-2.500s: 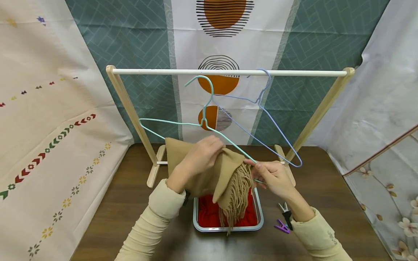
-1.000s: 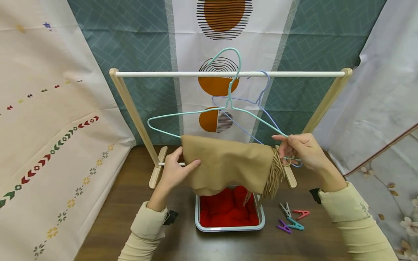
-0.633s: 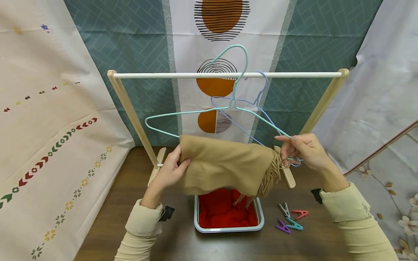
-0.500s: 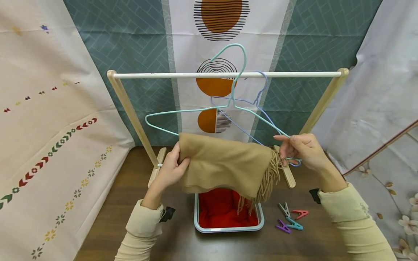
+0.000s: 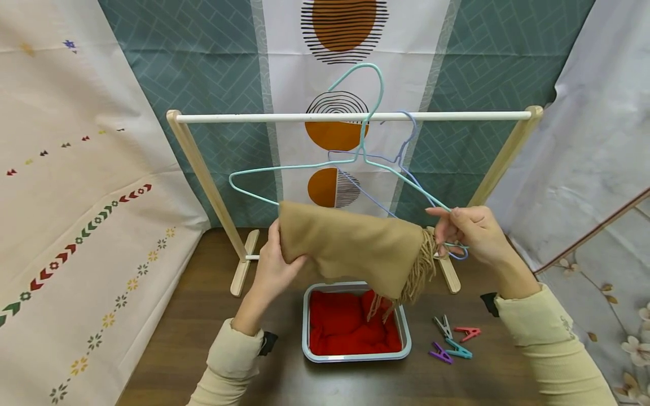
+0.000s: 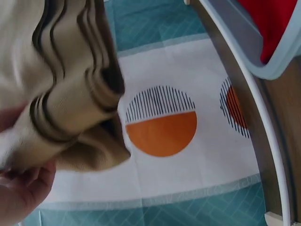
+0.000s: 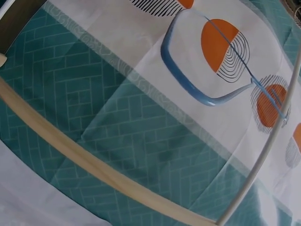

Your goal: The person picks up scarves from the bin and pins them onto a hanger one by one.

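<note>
A tan fringed scarf (image 5: 350, 242) is draped over the lower bar of a mint-green hanger (image 5: 363, 136), its fringe at the right. My left hand (image 5: 271, 262) holds the scarf's left end, thumb in front and the other fingers largely hidden behind the fabric. In the left wrist view, fingers of that hand (image 6: 30, 193) bunch the scarf (image 6: 61, 99), whose dark-edged folds stack up. With the right hand (image 5: 469, 231) I grip the hanger's right corner, just beyond the fringe. The hanger's hook stands above the rack's rod in the head view. The right wrist view shows no hand.
A periwinkle hanger (image 5: 402, 155) hangs on the rack's white rod (image 5: 228, 118), behind the mint one. Below the scarf, a grey-blue basket (image 5: 355, 358) contains red cloth (image 5: 335, 321). Several clothespins (image 5: 457, 348) lie on the brown table (image 5: 203, 349) at the right.
The mint hanger has risen and shifted right. My left hand has gone from the scarf's top middle to its left end; the folded-over fringe corner now hangs flatter. Lately the scarf's lower left has lifted.
</note>
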